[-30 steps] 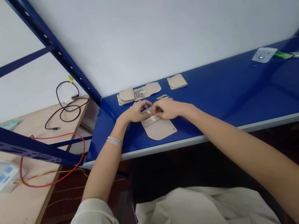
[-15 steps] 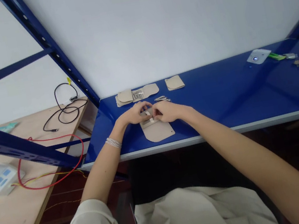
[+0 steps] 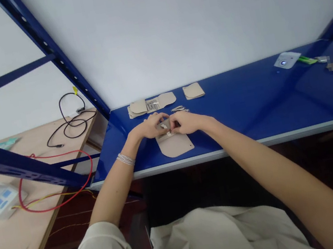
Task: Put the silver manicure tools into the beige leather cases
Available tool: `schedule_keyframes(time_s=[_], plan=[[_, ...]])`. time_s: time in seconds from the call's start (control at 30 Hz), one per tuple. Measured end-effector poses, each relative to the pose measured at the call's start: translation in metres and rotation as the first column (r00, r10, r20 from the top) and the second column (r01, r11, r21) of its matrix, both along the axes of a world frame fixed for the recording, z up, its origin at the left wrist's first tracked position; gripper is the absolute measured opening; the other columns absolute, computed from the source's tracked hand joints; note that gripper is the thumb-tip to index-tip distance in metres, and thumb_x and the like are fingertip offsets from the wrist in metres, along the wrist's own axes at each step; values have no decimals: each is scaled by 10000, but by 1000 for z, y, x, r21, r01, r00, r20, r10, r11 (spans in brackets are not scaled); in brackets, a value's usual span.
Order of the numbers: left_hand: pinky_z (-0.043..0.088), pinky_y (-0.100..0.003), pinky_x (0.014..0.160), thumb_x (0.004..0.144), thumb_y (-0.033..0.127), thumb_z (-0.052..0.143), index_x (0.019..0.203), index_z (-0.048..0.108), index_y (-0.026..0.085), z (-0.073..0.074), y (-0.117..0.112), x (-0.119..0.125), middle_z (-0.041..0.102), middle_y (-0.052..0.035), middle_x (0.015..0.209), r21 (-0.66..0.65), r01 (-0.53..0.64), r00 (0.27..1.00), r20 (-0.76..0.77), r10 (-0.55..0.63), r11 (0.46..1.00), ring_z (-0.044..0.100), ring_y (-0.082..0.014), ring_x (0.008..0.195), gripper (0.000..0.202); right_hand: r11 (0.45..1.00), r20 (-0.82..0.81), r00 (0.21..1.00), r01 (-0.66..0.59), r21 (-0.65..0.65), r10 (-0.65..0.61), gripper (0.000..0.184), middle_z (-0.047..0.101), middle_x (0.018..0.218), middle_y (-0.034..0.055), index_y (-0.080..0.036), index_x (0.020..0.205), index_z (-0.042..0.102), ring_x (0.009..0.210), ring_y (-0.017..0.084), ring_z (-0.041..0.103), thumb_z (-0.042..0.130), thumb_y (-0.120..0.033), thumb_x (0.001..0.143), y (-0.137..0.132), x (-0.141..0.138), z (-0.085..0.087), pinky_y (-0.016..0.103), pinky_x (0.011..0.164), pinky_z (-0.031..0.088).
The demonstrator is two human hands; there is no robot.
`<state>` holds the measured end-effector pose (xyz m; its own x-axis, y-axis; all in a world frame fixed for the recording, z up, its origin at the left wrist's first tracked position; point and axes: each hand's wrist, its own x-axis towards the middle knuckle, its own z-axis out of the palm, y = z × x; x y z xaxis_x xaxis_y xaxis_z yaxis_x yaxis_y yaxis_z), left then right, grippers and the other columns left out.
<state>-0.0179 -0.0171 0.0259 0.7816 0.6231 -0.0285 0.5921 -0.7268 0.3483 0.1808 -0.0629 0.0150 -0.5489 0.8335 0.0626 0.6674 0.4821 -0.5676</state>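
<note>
Pinching a narrow tan strip (image 3: pixel 164 125) between them, our left hand (image 3: pixel 150 126) and right hand (image 3: pixel 187 121) were curled almost shut, their fingers nearly meeting over it. Small white tabs showed on the strip, but we could not tell exactly how each finger gripped it. The strip lay across the upper part of a rounded tan flap (image 3: pixel 175 146), which sat flat on the blue desk (image 3: pixel 242 117), just behind its grey front edge (image 3: pixel 223 152). Just beyond our right hand lay small metal clips (image 3: pixel 178 108). Farther back were a tan piece holding metal parts (image 3: pixel 152 104) and a folded tan piece (image 3: pixel 193 90). To the right, a long stretch of blue desk ran to a white pad (image 3: pixel 287 60). To the left, a blue shelf upright (image 3: pixel 81 83) rose at the desk's corner.
</note>
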Motion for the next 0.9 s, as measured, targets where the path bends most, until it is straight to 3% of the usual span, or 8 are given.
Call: schedule_keyframes(time_s=[0.33,0.6,0.73,0.9], plan=[[439,-381,895,786,443,610,1299,514,214,-3,2,-1,535,-103,1097,-1,-31,999,-23,31,1000,510,-258,1028,570,1000,-74,997,-18,2,18,57,704,822,51,-170,724,616,731,166,621,668,-191,733,4,3,-5,266,651,451],[423,-395,923,797,466,590,1311,503,207,-1,2,-1,513,-109,1102,-3,-15,998,-59,15,1000,494,-264,1036,582,1000,-139,990,-24,10,26,261,651,693,17,-183,656,551,626,143,567,678,-390,752,6,1,-9,272,583,411],[421,-390,936,787,466,606,1308,506,193,-2,4,-2,516,-114,1120,-15,-16,999,-50,15,1000,496,-260,1047,596,999,-161,987,-18,30,22,262,637,671,16,-177,653,561,615,143,563,680,-390,748,7,0,-13,269,574,409],[434,-379,910,757,454,648,1244,540,176,-5,9,-3,562,-105,1075,-35,11,1000,16,-11,999,506,-249,1007,571,991,-205,977,-31,134,58,137,655,736,24,-164,747,641,656,146,565,697,-288,726,3,-4,-12,269,617,418]])
